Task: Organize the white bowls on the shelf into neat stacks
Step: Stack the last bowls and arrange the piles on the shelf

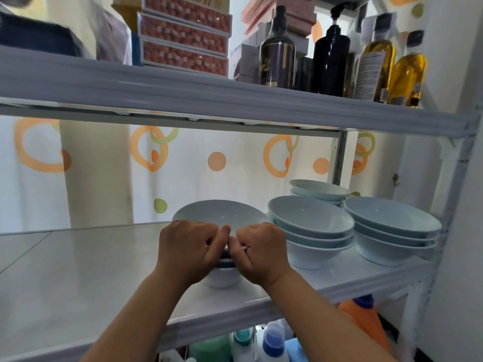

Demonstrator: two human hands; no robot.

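Observation:
A stack of white bowls (220, 214) stands on the middle shelf (78, 278), near its front edge. My left hand (187, 246) and my right hand (262, 250) both grip the near rim of this stack, thumbs touching at the centre. My hands hide the stack's lower rims. To the right stands a second stack of white bowls (309, 226), and a third stack (392, 226) sits at the shelf's right end. Behind these two rests a low pile of shallow white bowls (317, 190).
The upper shelf (235, 100) hangs low above the bowls and carries dark and oil bottles (330, 52) and patterned boxes (183, 35). A metal upright (339, 158) stands behind the bowls. Detergent bottles (271, 340) sit on the level below. The left half of the middle shelf is bare.

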